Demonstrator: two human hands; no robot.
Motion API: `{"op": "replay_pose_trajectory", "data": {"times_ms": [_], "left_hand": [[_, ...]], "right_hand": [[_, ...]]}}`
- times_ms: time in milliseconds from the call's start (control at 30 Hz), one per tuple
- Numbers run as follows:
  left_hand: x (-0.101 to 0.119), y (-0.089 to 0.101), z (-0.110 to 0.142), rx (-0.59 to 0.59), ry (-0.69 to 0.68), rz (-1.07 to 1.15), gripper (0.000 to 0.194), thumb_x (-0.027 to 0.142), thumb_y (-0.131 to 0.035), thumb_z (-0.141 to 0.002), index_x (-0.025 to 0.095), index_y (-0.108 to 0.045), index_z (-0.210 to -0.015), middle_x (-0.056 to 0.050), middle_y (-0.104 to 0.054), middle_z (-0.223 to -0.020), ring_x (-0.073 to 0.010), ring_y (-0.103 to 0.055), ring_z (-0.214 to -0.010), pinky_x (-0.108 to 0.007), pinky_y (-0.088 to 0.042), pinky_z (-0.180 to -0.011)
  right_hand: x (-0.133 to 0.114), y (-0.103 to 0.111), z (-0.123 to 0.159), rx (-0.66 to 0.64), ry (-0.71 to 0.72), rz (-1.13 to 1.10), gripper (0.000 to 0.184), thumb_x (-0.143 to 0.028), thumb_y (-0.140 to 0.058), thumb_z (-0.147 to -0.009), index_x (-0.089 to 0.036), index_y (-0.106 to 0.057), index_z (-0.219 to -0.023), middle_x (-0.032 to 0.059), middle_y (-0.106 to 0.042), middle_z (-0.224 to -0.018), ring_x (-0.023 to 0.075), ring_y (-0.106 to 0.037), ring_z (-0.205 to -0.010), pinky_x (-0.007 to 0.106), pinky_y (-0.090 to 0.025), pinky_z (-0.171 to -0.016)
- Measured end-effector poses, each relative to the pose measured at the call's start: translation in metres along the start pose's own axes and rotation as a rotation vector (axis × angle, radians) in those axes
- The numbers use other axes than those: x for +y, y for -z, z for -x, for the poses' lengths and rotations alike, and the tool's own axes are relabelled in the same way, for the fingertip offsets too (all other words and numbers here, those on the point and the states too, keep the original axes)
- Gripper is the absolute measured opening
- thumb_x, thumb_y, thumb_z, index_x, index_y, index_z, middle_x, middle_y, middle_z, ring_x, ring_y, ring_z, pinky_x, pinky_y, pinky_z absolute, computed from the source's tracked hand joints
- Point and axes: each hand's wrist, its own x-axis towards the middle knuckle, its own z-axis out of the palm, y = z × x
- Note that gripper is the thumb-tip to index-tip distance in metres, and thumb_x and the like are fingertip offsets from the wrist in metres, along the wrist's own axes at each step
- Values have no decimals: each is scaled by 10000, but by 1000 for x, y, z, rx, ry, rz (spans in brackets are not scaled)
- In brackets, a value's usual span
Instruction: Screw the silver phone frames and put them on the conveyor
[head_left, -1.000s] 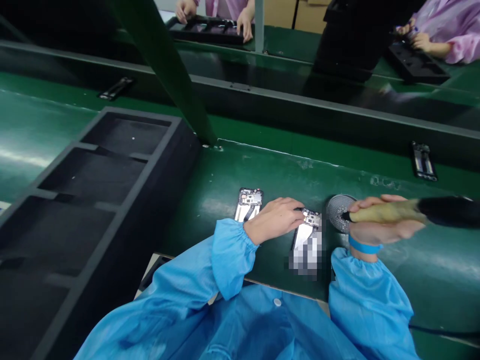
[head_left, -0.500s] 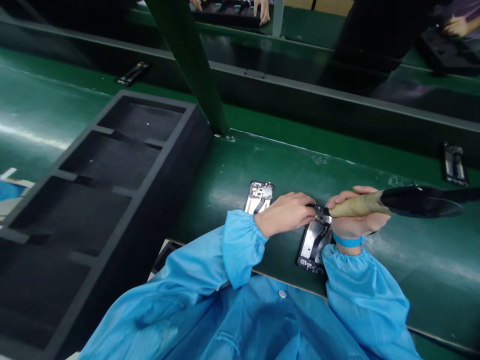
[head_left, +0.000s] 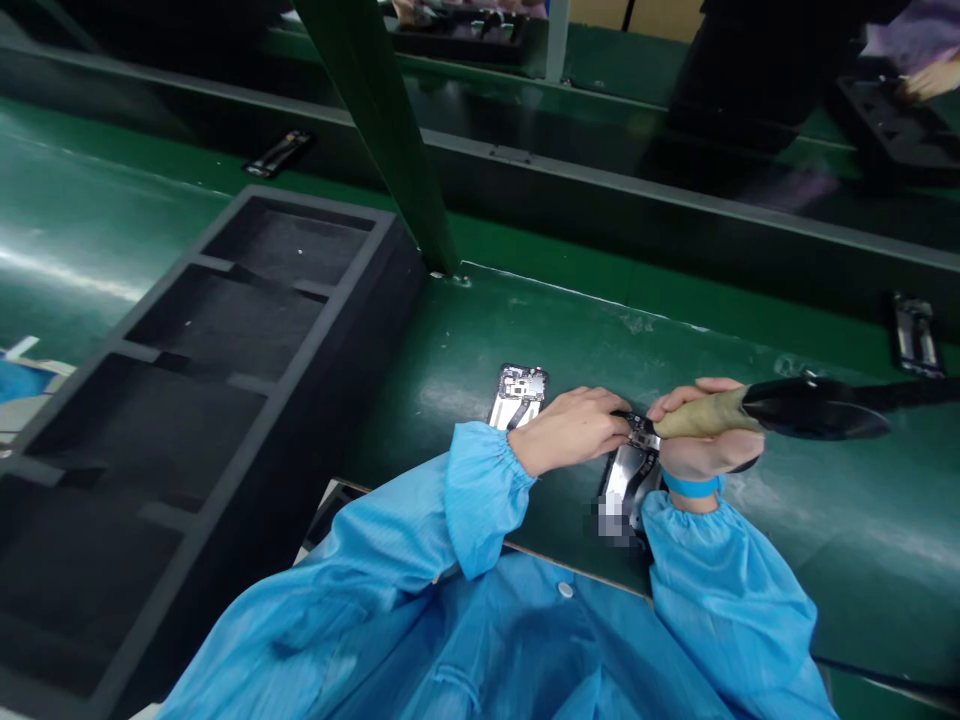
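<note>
An opened phone (head_left: 624, 482) with bare circuit boards and silver plates lies on the green bench in front of me; part of its lower end is blurred out. My left hand (head_left: 581, 428) is closed at its upper left edge, fingertips partly hidden. My right hand (head_left: 694, 435) is wrapped round what looks like an electric screwdriver (head_left: 709, 413), its grip covered in yellowish tape and its black rear pointing right. The tool's tip end is at the phone's upper circuit board. Another opened phone (head_left: 517, 392) lies left of my left hand, partly behind its wrist and sleeve.
A large black foam tray (head_left: 315, 335) with several compartments stands on the left. Behind the green bench (head_left: 555, 320) rises a green post (head_left: 390, 140). Other phone bodies lie at the far left (head_left: 277, 155) and right (head_left: 916, 335). Across the bench, a co-worker's hand (head_left: 934, 80) shows.
My right hand and the screwdriver have shifted slightly left, and the tool's rear has swung a little. My left hand stays at the phone. Co-workers' hands across the bench have moved.
</note>
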Motion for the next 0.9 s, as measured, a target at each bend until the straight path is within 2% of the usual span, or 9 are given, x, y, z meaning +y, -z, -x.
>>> {"op": "replay_pose_trajectory", "data": {"times_ms": [133,300,400,567,667,767,833,900], "left_hand": [[0,0,0,-10,-10,-9,259,326,-624,-1167,265,-852,-1274,-72,-754,-1477,-273,-722,-1350,-421,-581,-1141],[0,-1,0,2,-3,4,235,324,-652,-1153,266,-861,-1245,-76,-762,-1455,-266,-729,-1326,-410,-583,-1133],[0,0,0,-4,-7,-4,237,324,-653,-1153,261,-859,-1251,-79,-762,-1450,-269,-731,-1320,-413,-587,-1129],[-2,-1,2,-9,-17,-13,241,333,-646,-1157,258,-850,-1262,-79,-758,-1462,-274,-725,-1339,-421,-583,-1141],[-4,-3,3,12,-13,-9,246,344,-636,-1164,245,-857,-1208,-86,-759,-1469,-267,-720,-1351,-419,-573,-1159],[-5,-5,3,18,-17,1,257,329,-625,-1170,234,-865,-1164,-85,-761,-1470,-271,-710,-1369,-434,-571,-1166],[-5,-5,4,19,-20,11,257,319,-623,-1171,232,-865,-1165,-81,-764,-1465,-270,-710,-1368,-438,-577,-1161],[-5,-5,5,21,-21,15,261,315,-617,-1173,228,-863,-1186,-82,-764,-1464,-269,-712,-1364,-438,-582,-1157]], "right_hand": [[-1,-1,1,-39,23,-33,641,-819,-426,-1009,-236,-679,-1091,-18,-610,-612,196,-531,-398,315,-454,-388],[-2,-3,4,-76,11,-58,620,-839,-488,-984,-246,-663,-1023,-26,-597,-620,189,-533,-412,302,-443,-402],[-1,-5,7,-42,21,-28,634,-836,-490,-994,-237,-687,-1061,-27,-607,-623,186,-541,-417,303,-450,-423],[-6,-6,-1,-14,2,-1,639,-833,-471,-1000,-226,-672,-1015,-17,-599,-597,199,-539,-401,312,-428,-389],[-17,7,-21,157,46,26,575,-729,-383,-1079,-239,-685,-1088,-10,-605,-622,213,-560,-431,347,-482,-410],[-24,33,-45,285,44,50,499,-722,-478,-1074,-271,-689,-1087,11,-611,-691,235,-619,-520,420,-599,-505],[-23,50,-56,297,19,75,503,-757,-535,-1042,-280,-689,-1083,15,-596,-694,222,-584,-493,388,-546,-444],[-18,61,-60,310,18,106,527,-776,-539,-1021,-272,-684,-1076,14,-573,-667,204,-529,-441,347,-440,-366]]}}
